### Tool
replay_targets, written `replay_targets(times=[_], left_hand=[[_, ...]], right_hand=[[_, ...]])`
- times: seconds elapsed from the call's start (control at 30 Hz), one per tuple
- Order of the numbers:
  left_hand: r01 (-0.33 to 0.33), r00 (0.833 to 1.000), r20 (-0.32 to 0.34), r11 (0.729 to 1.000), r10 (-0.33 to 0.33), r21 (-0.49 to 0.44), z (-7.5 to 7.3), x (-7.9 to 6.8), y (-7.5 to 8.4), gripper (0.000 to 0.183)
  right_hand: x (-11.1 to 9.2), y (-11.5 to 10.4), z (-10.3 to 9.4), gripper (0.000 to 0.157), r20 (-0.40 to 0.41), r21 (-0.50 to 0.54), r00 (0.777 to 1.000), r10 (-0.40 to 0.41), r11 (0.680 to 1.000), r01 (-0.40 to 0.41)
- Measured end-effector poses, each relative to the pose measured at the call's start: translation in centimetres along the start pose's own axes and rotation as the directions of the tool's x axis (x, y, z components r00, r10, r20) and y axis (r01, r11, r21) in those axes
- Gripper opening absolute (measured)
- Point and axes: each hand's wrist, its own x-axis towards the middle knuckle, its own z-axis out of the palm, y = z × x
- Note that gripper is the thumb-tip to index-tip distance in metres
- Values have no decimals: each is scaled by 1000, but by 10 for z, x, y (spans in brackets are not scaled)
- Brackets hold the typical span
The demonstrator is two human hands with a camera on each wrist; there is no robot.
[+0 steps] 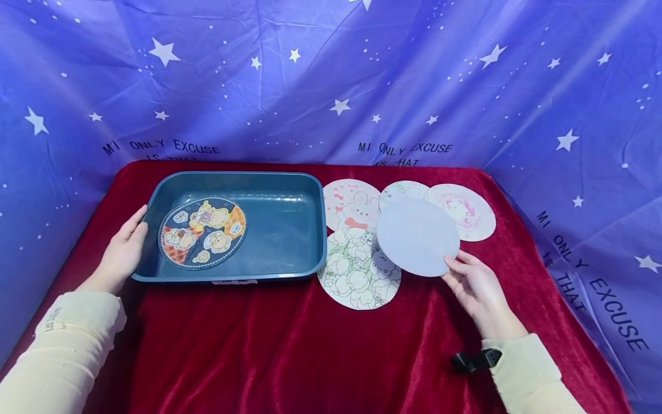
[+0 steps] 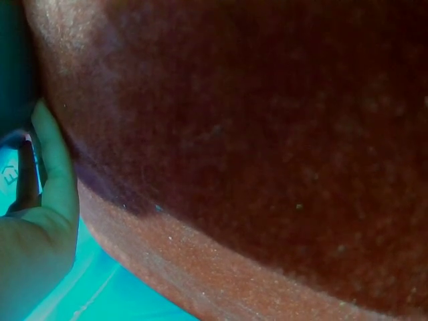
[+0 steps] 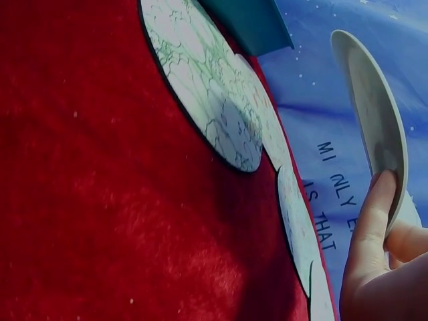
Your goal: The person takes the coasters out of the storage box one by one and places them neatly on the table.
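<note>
A plain pale grey round disc point(image 1: 418, 237) is held by my right hand point(image 1: 478, 290), which pinches its lower right edge between thumb and fingers. In the right wrist view the disc point(image 3: 374, 107) appears almost edge-on, raised above the table. My left hand point(image 1: 120, 250) rests against the left wall of a dark teal bin point(image 1: 284, 230), its fingers fairly straight. Inside the bin, on its left side, lies a dark round mat with cartoon bears point(image 1: 203, 233). The left wrist view shows that hand point(image 2: 53, 200) touching the bin at the frame's edge.
Right of the bin lie a rabbit mat point(image 1: 349, 201), a green floral mat point(image 1: 357, 270), a partly covered mat point(image 1: 403, 188) and a pink-patterned mat point(image 1: 470, 215). Red velvet cloth point(image 1: 289, 345) covers the table. A starry blue curtain point(image 1: 289, 86) hangs behind.
</note>
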Motion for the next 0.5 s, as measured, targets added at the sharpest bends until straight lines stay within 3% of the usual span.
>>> replay_targets(times=[0.5], left_hand=[[4,1000,-1,1000,-4,3,0,0,-1,57]], right_hand=[[5,2,-22,24,-68,11,997,34,999,-33]])
